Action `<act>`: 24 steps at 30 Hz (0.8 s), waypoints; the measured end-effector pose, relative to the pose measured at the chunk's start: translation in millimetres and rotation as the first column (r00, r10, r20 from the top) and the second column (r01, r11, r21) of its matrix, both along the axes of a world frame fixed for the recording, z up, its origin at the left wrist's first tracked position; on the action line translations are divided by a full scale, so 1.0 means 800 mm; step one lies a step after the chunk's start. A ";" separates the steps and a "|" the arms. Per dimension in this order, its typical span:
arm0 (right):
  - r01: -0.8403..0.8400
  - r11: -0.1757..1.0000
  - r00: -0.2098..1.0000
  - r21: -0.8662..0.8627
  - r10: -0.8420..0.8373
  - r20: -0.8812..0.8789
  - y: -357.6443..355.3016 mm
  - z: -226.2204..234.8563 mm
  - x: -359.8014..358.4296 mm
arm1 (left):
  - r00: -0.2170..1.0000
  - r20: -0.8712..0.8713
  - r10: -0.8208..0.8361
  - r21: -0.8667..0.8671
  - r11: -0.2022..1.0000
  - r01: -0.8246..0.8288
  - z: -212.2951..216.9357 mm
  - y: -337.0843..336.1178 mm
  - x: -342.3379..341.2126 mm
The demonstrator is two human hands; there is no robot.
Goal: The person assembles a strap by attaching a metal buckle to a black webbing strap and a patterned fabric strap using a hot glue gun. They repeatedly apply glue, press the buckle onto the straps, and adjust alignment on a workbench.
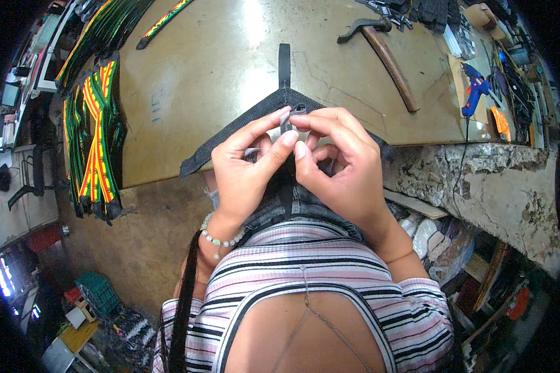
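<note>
Both hands meet over the near edge of the table, at the middle of a black webbing harness [230,133]. Its two wide bands slope down to either side from a peak, where a short narrow strap [284,65] points away from me. My left hand [239,165] pinches a small dark grey strip [285,122] between thumb and fingertips. From the other side, my right hand [345,155] grips the same strip, its fingers curled and thumb close to the left thumb. A small black buckle-like piece [299,109] shows just beyond the right fingertips. My fingers partly hide the strip.
A hammer [389,65] lies at the far right of the table [193,74]. Beyond it are a blue glue gun [475,90] with a hanging cord and a pile of black parts [426,15]. Green, yellow and red patterned straps [98,137] hang over the left edge.
</note>
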State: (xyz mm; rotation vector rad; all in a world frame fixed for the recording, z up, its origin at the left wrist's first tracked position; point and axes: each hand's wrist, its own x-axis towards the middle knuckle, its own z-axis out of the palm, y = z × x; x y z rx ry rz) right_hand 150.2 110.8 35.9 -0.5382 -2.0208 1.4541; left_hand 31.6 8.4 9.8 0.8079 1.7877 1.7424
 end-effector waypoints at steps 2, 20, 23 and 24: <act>-0.022 0.996 1.000 -0.084 0.021 -0.015 0.007 0.003 0.004 | 0.999 0.042 0.005 -0.007 1.000 -0.005 0.001 0.000 -0.002; -0.106 0.889 0.991 -0.445 0.056 -0.124 0.032 -0.030 0.003 | 1.000 -0.010 -0.029 -0.064 0.998 0.029 -0.002 0.003 -0.011; -0.070 0.868 0.996 -0.491 0.033 -0.084 0.032 -0.039 -0.001 | 1.000 0.003 -0.031 -0.114 0.993 0.031 -0.009 0.005 -0.015; -0.053 0.854 0.998 -0.517 0.025 -0.061 0.033 -0.042 -0.004 | 0.999 -0.002 -0.036 -0.118 0.992 0.035 -0.011 0.007 -0.017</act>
